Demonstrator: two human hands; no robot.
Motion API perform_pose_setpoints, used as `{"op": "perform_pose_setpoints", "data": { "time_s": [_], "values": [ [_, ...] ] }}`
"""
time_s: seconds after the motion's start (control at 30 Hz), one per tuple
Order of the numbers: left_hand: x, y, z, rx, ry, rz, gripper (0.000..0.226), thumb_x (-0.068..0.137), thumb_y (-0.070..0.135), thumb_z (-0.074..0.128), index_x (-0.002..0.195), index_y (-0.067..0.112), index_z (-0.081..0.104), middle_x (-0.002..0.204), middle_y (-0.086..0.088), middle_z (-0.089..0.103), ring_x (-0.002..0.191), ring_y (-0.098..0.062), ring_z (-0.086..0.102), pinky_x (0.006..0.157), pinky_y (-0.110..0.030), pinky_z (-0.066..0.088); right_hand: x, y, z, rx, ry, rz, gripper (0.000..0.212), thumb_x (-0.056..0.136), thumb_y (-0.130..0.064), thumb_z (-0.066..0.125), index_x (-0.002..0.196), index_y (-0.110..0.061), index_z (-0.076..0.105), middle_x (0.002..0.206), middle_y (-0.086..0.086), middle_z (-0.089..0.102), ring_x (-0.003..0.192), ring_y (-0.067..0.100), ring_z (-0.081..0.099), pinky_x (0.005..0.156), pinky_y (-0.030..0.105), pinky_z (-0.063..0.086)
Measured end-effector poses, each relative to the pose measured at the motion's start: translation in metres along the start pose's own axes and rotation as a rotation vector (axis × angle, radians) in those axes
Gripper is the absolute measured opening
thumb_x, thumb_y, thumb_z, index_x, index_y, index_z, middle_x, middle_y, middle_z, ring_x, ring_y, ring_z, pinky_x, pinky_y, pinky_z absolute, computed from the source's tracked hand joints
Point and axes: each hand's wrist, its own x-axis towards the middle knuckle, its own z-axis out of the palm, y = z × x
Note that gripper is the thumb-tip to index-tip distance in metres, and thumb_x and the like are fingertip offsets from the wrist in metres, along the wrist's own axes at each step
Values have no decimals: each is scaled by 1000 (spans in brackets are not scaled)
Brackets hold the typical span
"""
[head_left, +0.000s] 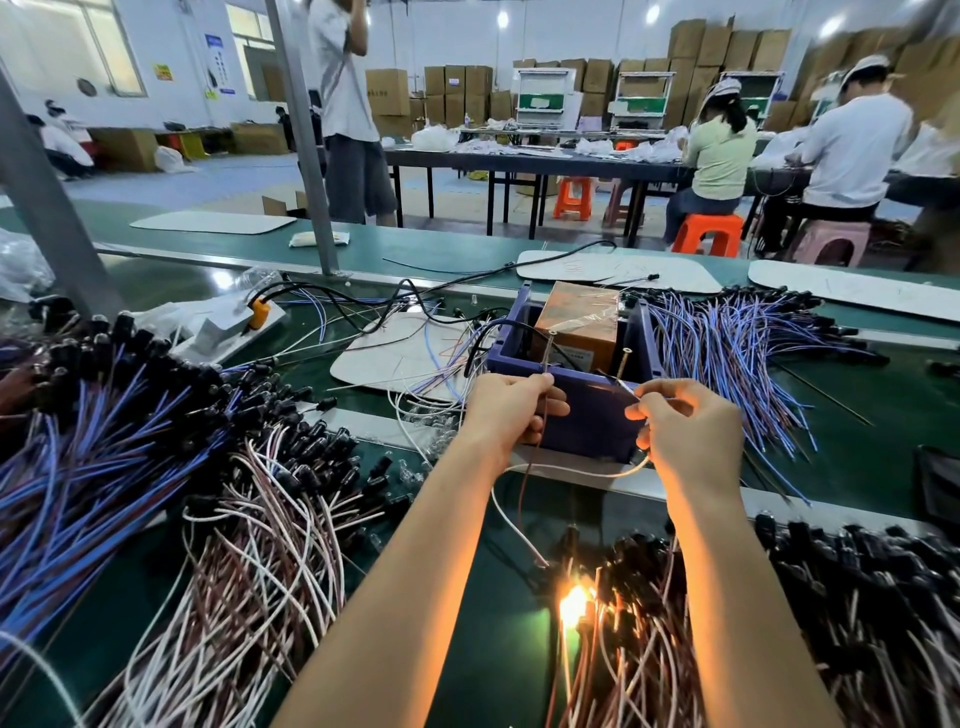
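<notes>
My left hand (511, 410) pinches a brown wire (525, 483) and holds its tip against a screw terminal (551, 349) on the near rim of a purple plastic box (587, 410). My right hand (691, 431) pinches a white wire (566, 473) near a second screw (623, 362) on the same rim. Both wires run down to a small lamp (574, 605) that glows bright orange on the green belt. An orange block (579, 325) wrapped in clear tape sits inside the box.
Piles of lamp leads lie all around: blue wires (78, 467) at left, brown and white ones (249, 561) near left, more blue wires (727, 353) at right, black sockets (857, 597) near right. A grey post (306, 156) stands behind. People sit at tables beyond.
</notes>
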Motion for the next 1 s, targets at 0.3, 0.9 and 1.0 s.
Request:
{"op": "perform_pose_setpoints", "data": {
  "time_s": [0.3, 0.9, 1.0],
  "values": [
    [0, 0, 0, -7, 0, -3, 27, 96, 19, 54, 78, 5, 69, 58, 1, 69, 34, -2, 40, 39, -15, 39, -1, -1, 0, -4, -16, 11, 21, 85, -2, 56, 78, -20, 66, 70, -3, 69, 38, 0, 50, 48, 19, 40],
    [-55, 47, 4, 90, -741, 208, 24, 95, 16, 52, 79, 20, 69, 75, 3, 67, 79, -15, 64, 78, -31, 53, -26, -77, -28, 752, -332, 13, 4, 81, -16, 63, 84, -17, 64, 82, 3, 73, 58, 13, 58, 43, 22, 48],
    [-66, 56, 6, 97, -559, 382, 35, 99, 10, 48, 70, 17, 67, 76, -4, 65, 65, -13, 56, 62, -20, 50, -24, -79, -35, 683, -344, -63, 25, 72, -38, 67, 91, -22, 67, 94, 0, 74, 82, 13, 66, 62, 22, 52]
  ]
}}
